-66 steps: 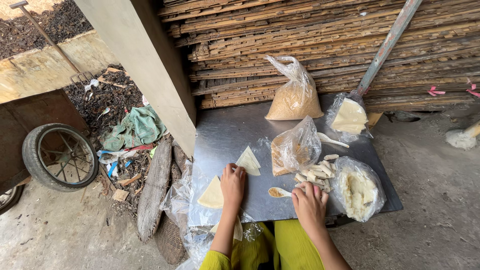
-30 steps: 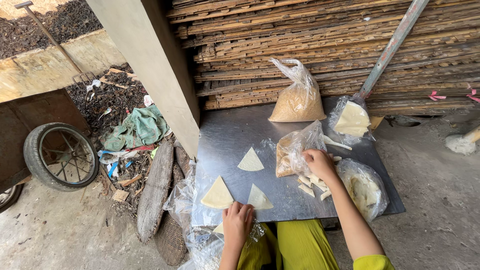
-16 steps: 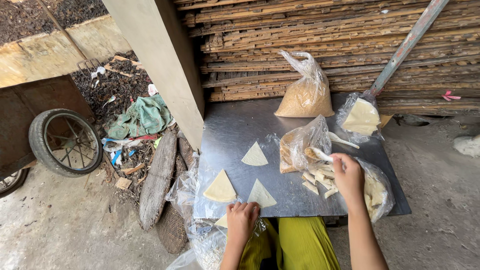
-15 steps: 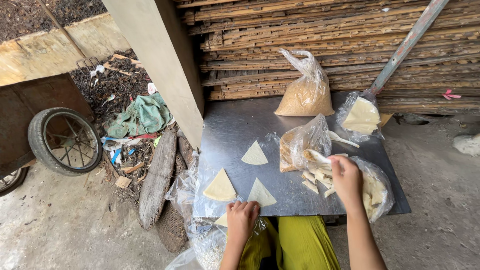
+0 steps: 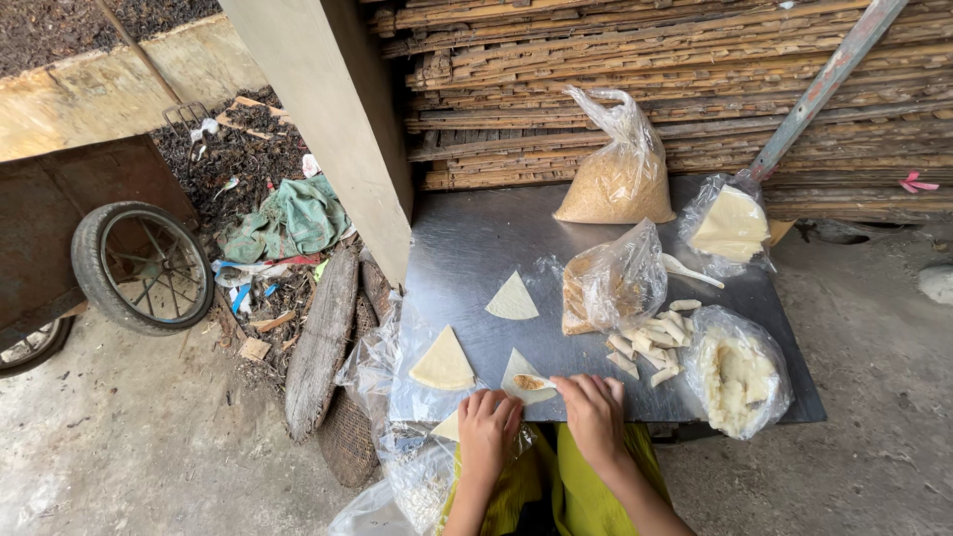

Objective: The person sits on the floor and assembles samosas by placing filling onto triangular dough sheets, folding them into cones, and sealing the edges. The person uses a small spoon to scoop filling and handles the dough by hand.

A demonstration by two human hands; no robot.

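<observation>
Two plain dough triangles [image 5: 444, 361] are lying unfilled on the counter [image 5: 476, 248], up and left of the left hand [image 5: 488, 425]. Both hands are working one filled triangle [image 5: 527, 378]: left fingers resting at its near edge, right hand [image 5: 593, 409] pinching its right corner. Finished rolls [image 5: 650, 340] are piling beyond the right hand; bagged dough [image 5: 737, 372] is waiting.

A grey sheet-metal tabletop [image 5: 467, 248] is set against a wall of stacked weathered wooden slats [image 5: 635, 60]. A slanted pale concrete post [image 5: 328, 119] is seen at its left corner. The grey concrete floor [image 5: 129, 447] is lit by soft daylight. A spoked rubber-tyred cart wheel [image 5: 142, 268] is seen left, beside a crumpled green cloth [image 5: 293, 218] among dark litter.
</observation>
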